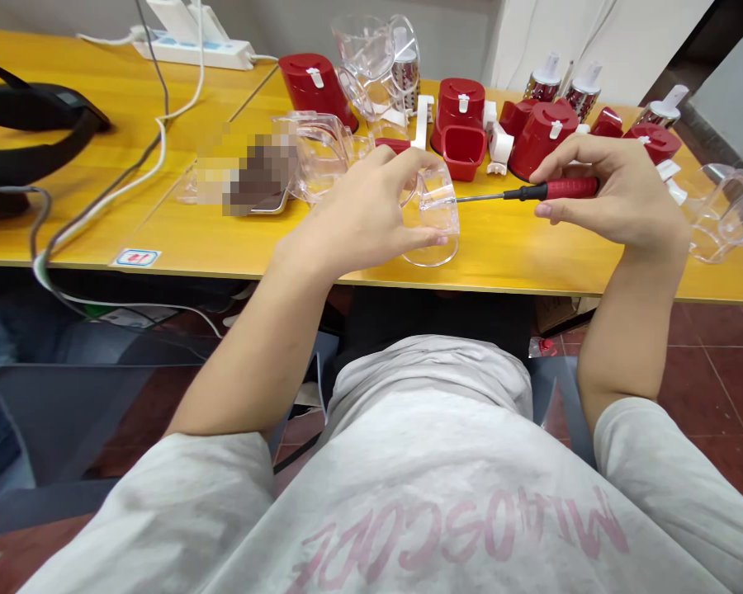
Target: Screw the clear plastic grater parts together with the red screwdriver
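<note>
The left hand (362,210) is gripping a clear plastic housing (437,219) just above the table (508,260), its fingers covering much of the piece. The right hand (619,198) is pinching a red-handled screwdriver (557,190), whose shaft is pointing into the housing. The tip is getting lost behind the plastic. Beyond the right hand, another clear part (727,214) is running off the edge.

clear glossy plastic housing (433,216), smooth wooden table (501,247)

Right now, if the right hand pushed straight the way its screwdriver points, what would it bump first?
Probably the clear plastic housing in the left hand; the tip of the screwdriver seems to be against it, though depth is unclear.
</note>
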